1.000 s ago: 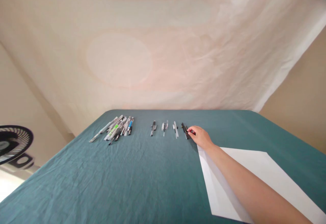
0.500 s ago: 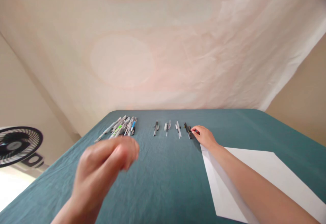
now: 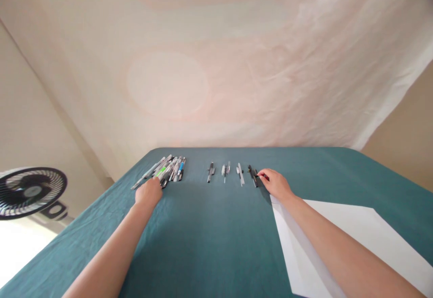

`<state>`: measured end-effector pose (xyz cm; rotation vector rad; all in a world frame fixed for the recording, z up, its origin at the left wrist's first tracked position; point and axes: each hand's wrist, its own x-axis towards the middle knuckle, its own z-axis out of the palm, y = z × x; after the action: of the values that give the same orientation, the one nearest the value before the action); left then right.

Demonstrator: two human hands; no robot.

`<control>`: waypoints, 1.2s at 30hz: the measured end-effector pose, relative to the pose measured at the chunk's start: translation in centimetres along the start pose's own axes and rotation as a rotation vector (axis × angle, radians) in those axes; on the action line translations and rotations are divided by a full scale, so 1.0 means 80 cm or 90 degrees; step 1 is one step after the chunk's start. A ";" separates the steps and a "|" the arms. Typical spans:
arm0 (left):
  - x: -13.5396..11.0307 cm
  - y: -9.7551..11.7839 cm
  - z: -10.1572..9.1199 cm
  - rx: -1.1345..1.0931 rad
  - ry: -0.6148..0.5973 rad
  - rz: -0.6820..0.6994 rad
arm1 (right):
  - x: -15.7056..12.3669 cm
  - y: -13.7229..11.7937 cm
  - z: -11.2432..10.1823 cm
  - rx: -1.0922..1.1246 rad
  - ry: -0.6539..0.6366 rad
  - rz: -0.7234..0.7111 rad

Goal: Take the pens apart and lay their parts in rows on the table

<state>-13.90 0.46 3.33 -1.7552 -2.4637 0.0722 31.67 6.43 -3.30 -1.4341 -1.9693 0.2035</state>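
My left hand [image 3: 149, 193] is at the near edge of a pile of pens [image 3: 172, 168], its fingers curled in against the pens' near ends. Its fingertips are hidden, so what they grip does not show. The pile mixes white, grey and black pens, with bright green and blue parts among them. On the right, my right hand [image 3: 274, 183] pinches a small dark pen-like piece [image 3: 264, 177] with a bit of red, beside a group of black pens [image 3: 252, 176]. Most of that piece is covered by the fingers.
Between the hands lie small groups: dark and grey pens [image 3: 210, 172], clear and white pieces [image 3: 225, 170] and white pens [image 3: 240, 174]. White paper [image 3: 341, 219] lies under my right forearm. A black fan [image 3: 34, 192] stands left of the teal-covered table [image 3: 203, 239].
My left hand has moved forward and down from above the near table to the pen pile. My right hand stays by the black pens, still pinching the dark piece.
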 end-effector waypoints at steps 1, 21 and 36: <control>0.001 0.000 0.001 0.005 0.007 -0.009 | 0.000 0.000 0.000 -0.002 0.004 0.006; -0.129 0.170 -0.094 -0.657 -0.376 0.406 | -0.049 -0.122 -0.061 -0.147 0.094 -0.252; -0.157 0.260 -0.003 -0.757 -0.236 0.354 | -0.099 -0.141 -0.027 -0.137 -0.147 -0.215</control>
<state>9.71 -4.54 0.56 -3.0265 -2.2270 -1.3857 25.41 -5.48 0.50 -1.2233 -2.4506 0.0042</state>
